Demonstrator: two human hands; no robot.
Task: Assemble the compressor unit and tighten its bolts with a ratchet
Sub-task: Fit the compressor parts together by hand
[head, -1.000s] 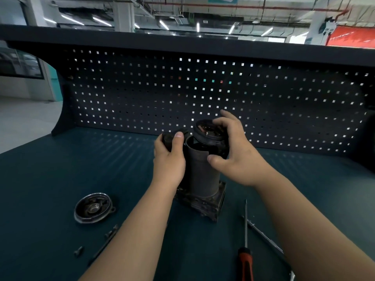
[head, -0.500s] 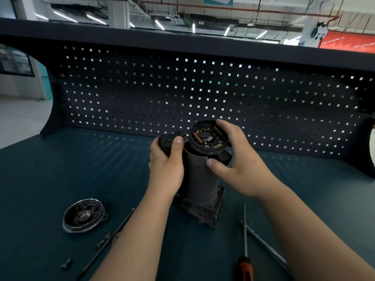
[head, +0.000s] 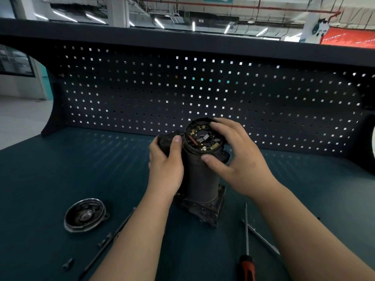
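The compressor unit [head: 200,185], a dark upright cylinder on a square finned base, stands mid-bench. On its top sits a round black brush plate [head: 204,137] with copper parts and a red spring, face up. My right hand [head: 237,157] pinches that plate, fingers over its far rim and thumb on its near edge. My left hand [head: 165,165] grips the black block on the cylinder's upper left side, thumb on top.
A round metal end cover [head: 85,214] lies at the front left. Long thin bolts [head: 109,240] and a small screw [head: 68,264] lie beside it. A red-handled screwdriver [head: 247,250] and a slim metal rod [head: 261,238] lie at the front right. A pegboard [head: 182,94] walls the back.
My right hand has set the brush plate lower onto the cylinder top and turned it face up. My left hand keeps its grip on the side block.
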